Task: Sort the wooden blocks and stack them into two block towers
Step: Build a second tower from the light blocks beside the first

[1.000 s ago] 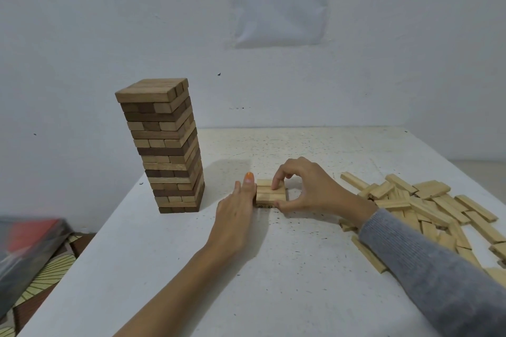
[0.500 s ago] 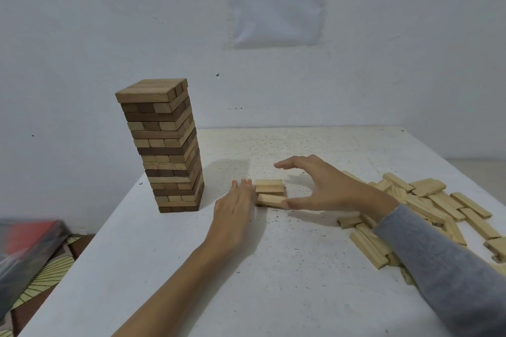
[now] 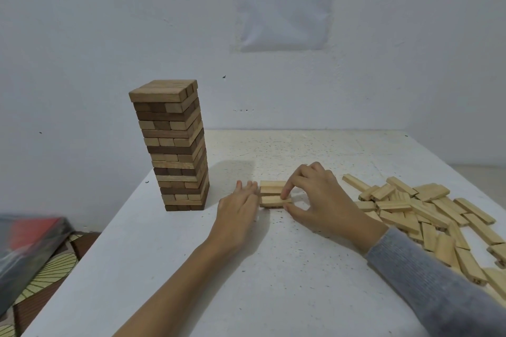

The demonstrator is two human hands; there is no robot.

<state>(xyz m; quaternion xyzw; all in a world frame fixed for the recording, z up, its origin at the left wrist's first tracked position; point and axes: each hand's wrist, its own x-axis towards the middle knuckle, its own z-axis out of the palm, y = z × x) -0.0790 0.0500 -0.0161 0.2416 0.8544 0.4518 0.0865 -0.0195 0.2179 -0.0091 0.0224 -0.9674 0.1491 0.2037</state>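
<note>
Wooden blocks (image 3: 394,204): three groups on the white table (image 3: 273,295).

- Far left: a finished tower (image 3: 175,145), tall, mixed dark and mid-brown, upright, no hand on it.
- Centre: a low stack (image 3: 271,190) of pale blocks, just begun. Three blocks lie side by side on top, running left to right. What lies under them is hard to make out.
- Right: a loose pile (image 3: 438,216) of many pale blocks, lying flat and crossed. It is well apart from the tower and near the stack.

Progress, judged: sorting looks done, with the darker wood in the left tower and the pale wood in the stack and pile. The first tower looks complete. The second is barely off the table, and nearly the whole pile waits to be laid. Roughly halfway overall.

Left hand (image 3: 238,210): flat on the table, palm down, fingers straight and together. The fingertips are against the left end of the stack. It holds nothing and seems to act as a stop.

Right hand (image 3: 317,197): reaches in from the right, grey sleeve (image 3: 438,282) down to the wrist. Forefinger and thumb pinch the right end of the near block (image 3: 273,200) in the top row, with the other fingers arched above. It is probably squaring that block against the left hand.

Far wall: printed sheet (image 3: 284,3), with a few lines of small print.
</note>
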